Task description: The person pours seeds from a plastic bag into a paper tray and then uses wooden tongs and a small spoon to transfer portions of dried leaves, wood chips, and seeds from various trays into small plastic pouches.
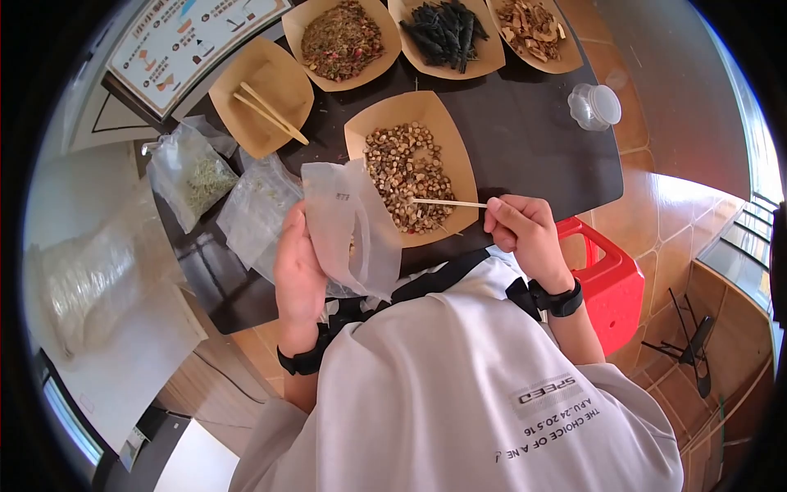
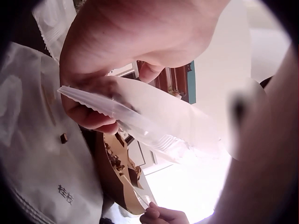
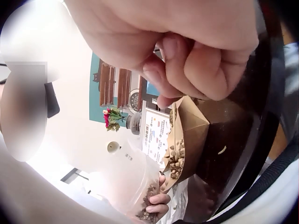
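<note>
My left hand (image 1: 297, 271) grips a translucent plastic bag (image 1: 332, 209) by its side, its mouth gaping beside the paper tray. Brown bits (image 3: 148, 200) show in the bottom of this bag in the right wrist view. My right hand (image 1: 520, 230) pinches the end of a thin pale stick (image 1: 451, 202). The stick's far end reaches into chopped brown herb pieces (image 1: 402, 160) in the brown paper tray (image 1: 455, 143). In the left wrist view, another bag (image 2: 46, 158) with printed characters lies below the left hand.
Along the back stand paper trays of reddish herb mix (image 1: 340, 41), black strips (image 1: 443, 33) and tan slices (image 1: 531, 29). Wooden tongs (image 1: 270, 113) rest in another tray. A bag of green herb (image 1: 201, 180) lies left; a clear jar (image 1: 594, 107) stands right. A red stool (image 1: 611, 287) is beside the table.
</note>
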Motion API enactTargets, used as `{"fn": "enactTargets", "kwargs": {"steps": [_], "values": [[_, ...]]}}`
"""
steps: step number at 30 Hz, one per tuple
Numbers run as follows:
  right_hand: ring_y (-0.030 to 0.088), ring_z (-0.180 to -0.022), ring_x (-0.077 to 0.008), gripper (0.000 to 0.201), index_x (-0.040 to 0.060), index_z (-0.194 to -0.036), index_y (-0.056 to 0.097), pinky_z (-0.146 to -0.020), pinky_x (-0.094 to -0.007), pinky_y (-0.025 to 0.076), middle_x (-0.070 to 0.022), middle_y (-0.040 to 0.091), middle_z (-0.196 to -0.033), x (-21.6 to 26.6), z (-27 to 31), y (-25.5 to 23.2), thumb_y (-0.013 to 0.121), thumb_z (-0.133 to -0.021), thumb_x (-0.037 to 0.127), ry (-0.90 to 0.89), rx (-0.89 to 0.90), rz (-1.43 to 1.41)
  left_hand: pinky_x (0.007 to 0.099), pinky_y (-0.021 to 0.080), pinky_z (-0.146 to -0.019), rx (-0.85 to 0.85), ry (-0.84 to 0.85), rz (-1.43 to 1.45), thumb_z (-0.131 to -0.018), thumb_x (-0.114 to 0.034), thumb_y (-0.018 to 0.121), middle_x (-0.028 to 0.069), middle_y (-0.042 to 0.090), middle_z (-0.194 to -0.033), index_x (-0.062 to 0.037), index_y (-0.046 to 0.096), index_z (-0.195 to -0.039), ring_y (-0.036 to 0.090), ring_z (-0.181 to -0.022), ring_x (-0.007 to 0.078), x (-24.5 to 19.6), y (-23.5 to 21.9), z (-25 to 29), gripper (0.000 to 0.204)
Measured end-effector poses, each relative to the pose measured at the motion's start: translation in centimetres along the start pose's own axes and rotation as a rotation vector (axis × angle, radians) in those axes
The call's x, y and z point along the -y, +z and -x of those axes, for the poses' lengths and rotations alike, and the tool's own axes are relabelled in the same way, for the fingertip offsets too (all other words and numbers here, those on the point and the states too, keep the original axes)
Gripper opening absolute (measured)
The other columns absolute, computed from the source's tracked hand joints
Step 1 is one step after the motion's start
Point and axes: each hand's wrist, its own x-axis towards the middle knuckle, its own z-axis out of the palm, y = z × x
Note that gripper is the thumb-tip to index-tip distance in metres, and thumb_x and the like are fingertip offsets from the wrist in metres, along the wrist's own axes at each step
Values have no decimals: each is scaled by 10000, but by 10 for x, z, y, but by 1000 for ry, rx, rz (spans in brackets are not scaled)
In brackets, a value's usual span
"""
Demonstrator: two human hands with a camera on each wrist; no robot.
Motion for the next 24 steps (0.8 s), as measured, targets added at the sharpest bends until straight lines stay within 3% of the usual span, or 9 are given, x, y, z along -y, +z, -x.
{"fn": "enactTargets", "kwargs": {"steps": [6, 7, 11, 14, 16, 19, 21, 24], "values": [[307, -477, -48, 363, -15, -725, 579, -464, -247, 216, 32, 402, -542, 11, 8, -9, 529, -1015, 198, 22, 60, -232, 347, 429, -1015, -216, 88, -253, -1044, -333, 375, 108, 598, -1247, -31, 501, -1294, 570, -1167, 203, -8, 15, -2, 412], [307, -477, -48, 363, -15, -725, 579, -464, -247, 216, 32, 402, -542, 18, 12, -7, 529, -1015, 198, 19, 59, -231, 343, 424, -1018, -206, 85, -245, -1043, -327, 379, 105, 602, -1240, -33, 505, -1288, 569, -1168, 197, -8, 17, -3, 403], [342, -540, -24, 307, -27, -741, 650, -494, -236, 255, 51, 449, -562, 45, 35, 21, 563, -982, 143, -151, 115, 225, 342, 422, -1021, -105, 53, -184, -1046, -318, 371, 101, 619, -1213, -36, 510, -1284, 569, -1170, 191, -4, 20, -10, 394], [333, -528, -26, 298, -32, -723, 640, -486, -244, 251, 54, 442, -545, 55, 43, 15, 565, -965, 125, -246, 64, 342, 344, 455, -989, -95, 42, -101, -1048, -318, 362, 101, 641, -1163, -34, 508, -1273, 599, -1118, 196, -1, 18, -13, 391], [338, -512, -34, 287, -45, -703, 626, -475, -253, 252, 32, 445, -525, 46, 41, -7, 574, -945, 99, -249, -147, 210, 343, 474, -967, -103, 23, -67, -1049, -320, 361, 102, 646, -1141, -32, 508, -1265, 614, -1084, 198, 0, 12, -12, 389], [349, -512, -44, 317, -48, -687, 615, -471, -265, 263, 9, 447, -522, 38, 34, -3, 591, -946, 133, -267, -253, 552, 345, 503, -934, -53, -34, 10, -1050, -323, 359, 107, 655, -1109, -27, 507, -1253, 639, -1031, 203, -1, 9, -11, 388], [351, -521, -47, 330, -42, -690, 619, -472, -268, 267, 15, 438, -529, 33, 27, 9, 596, -953, 155, -183, -231, 536, 346, 513, -923, 2, -73, 57, -1050, -324, 359, 112, 659, -1098, -25, 507, -1248, 648, -1012, 206, 0, 7, -11, 387], [330, -507, -49, 350, -34, -724, 632, -466, -264, 251, 37, 422, -538, 13, 8, 10, 584, -977, 201, -56, -91, 224, 364, 508, -942, 62, -77, 73, -1050, -322, 360, 131, 657, -1126, -22, 504, -1260, 650, -1031, 220, 2, 2, -11, 394]]}}
